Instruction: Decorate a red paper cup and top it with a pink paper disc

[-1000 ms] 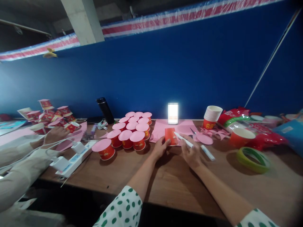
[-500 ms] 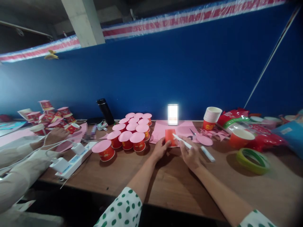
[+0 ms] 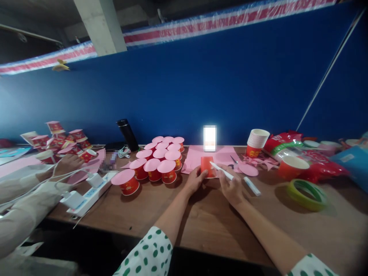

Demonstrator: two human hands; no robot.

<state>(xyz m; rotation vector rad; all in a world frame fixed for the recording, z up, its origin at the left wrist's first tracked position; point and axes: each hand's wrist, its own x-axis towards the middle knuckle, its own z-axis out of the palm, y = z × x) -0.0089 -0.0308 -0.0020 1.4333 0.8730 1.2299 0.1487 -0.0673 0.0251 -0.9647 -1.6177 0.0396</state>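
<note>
My left hand (image 3: 195,181) grips the side of a red paper cup (image 3: 206,165) with its thumb and fingers. From the right, my right hand (image 3: 232,188) pinches a white pen (image 3: 222,171), its tip at the cup's upper right side. Whether the tip touches the cup I cannot tell. Behind the cup lies a pink paper sheet (image 3: 194,155). A white stick-shaped item (image 3: 252,186) rests on the table beside my right hand. To the left stand several red cups (image 3: 128,186) topped with pink paper discs (image 3: 123,177).
A stack of paper cups (image 3: 257,140), a single cup (image 3: 293,167) and a green tape roll (image 3: 307,194) stand on the right. A lit screen (image 3: 210,138) is behind my hands. On the left are a power strip (image 3: 89,197), a black bottle (image 3: 128,135) and another person's hand (image 3: 69,165).
Almost nothing differs. Both my hands keep the cup and the pen in the same place, and the whole view has shifted slightly.
</note>
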